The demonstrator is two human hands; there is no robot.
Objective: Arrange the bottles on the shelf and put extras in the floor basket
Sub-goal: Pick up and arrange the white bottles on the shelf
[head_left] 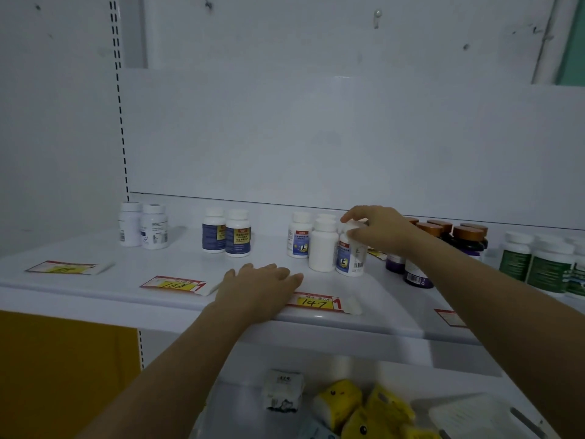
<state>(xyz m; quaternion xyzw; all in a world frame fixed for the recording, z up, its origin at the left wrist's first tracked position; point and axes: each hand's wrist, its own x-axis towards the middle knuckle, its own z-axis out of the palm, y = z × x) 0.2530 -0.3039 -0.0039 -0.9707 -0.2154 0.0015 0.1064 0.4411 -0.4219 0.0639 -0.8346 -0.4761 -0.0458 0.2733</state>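
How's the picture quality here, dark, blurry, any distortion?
Head view: dim, bluish light with soft shadows; the wide lens bows the shelf edge; print on the white bottle under the right hand is too soft to read, yet the price tag shows 147.

Along the shelf (110, 283) stand, left to right, a far-left pair (143, 225), a second pair (226, 232), a middle cluster (311, 242), a jar group (465, 237) and a far-right group (538, 267). Price tags (177, 284) lie before them. The left hand (262, 286) lies flat before the cluster; the right hand (376, 229) grips its front-right bottle (349, 258) from above.
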